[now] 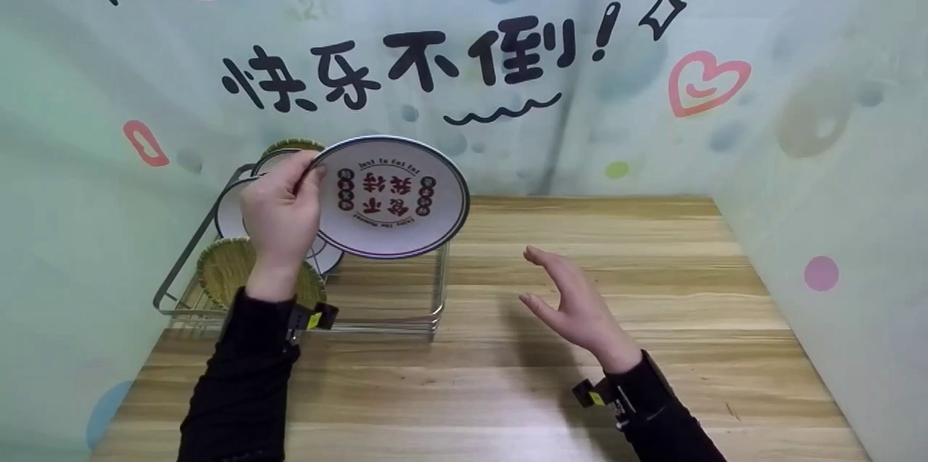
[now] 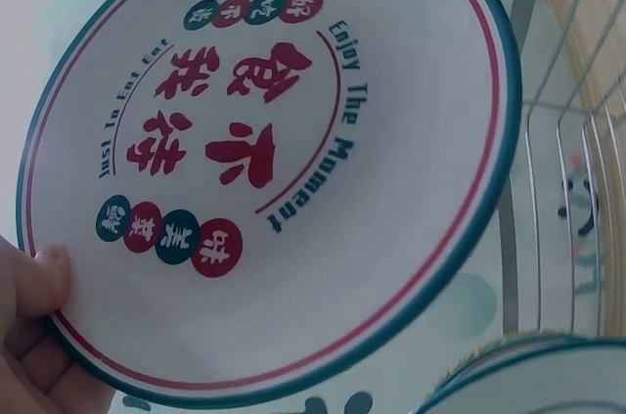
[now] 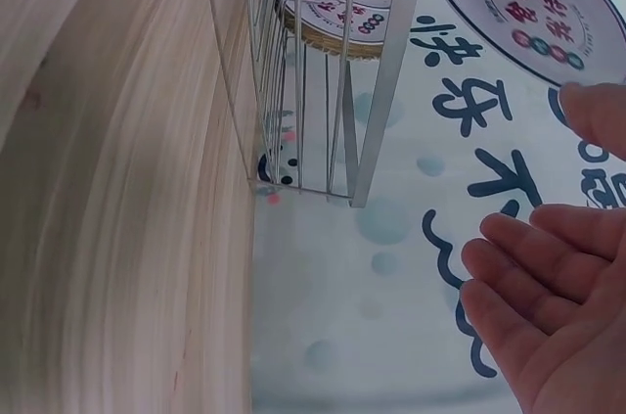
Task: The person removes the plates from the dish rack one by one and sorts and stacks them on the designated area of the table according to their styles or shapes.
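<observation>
Backdrop (image 1: pixel 631 143): pale lettered cloth, beyond wooden table (image 1: pixel 652 244).
Left hand (image 1: pixel 279 219): pinching printed plate (image 1: pixel 391 233) by its left rim — raised over wire rack (image 3: pixel 387 91) at left.
Wire rack: other plates (image 1: pixel 230 214), brown dish (image 1: pixel 220 270) near left.
Right hand (image 1: pixel 580 306): above table, right of printed plate — grip wide.

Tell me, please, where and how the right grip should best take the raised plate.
Probably the right rim of the plate, coming from the right and pinching front and back: it is tilted up with that rim exposed, while the left grip holds the opposite edge.
</observation>
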{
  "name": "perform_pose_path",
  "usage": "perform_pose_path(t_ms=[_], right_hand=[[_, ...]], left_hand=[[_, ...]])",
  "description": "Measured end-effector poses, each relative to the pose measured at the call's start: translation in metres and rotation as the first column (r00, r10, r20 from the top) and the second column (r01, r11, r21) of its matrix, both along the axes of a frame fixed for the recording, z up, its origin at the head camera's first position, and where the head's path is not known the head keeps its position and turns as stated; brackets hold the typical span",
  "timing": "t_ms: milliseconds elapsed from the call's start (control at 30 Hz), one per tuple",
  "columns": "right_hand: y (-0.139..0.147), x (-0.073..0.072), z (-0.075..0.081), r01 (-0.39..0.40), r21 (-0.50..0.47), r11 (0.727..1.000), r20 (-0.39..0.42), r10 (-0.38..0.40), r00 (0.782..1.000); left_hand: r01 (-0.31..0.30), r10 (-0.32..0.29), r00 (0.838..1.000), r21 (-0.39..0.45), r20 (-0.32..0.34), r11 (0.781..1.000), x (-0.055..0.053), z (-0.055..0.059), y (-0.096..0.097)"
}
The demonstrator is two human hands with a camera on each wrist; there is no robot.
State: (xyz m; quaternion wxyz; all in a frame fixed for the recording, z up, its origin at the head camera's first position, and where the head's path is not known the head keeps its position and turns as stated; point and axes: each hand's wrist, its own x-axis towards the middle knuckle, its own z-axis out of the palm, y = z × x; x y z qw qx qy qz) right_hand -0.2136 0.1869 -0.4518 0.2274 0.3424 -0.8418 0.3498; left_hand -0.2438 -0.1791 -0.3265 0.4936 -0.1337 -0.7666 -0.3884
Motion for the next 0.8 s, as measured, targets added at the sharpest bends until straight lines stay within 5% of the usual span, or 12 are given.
perform_pose_path(t_ms=[400,800], right_hand=[[-0.018,-0.004,0.003,-0.033,-0.138,0.990,0.035,0.038,0.999],[-0.048,-0.008,0.019,-0.049,-0.341,0.939,0.153,0.107,0.982]], left_hand=[[0.052,-0.054,0.998,0.033,0.036,0.998,-0.004,-0.014,0.019],[0.131,-0.143,0.982,0.099,0.125,0.986,-0.004,-0.019,0.035]])
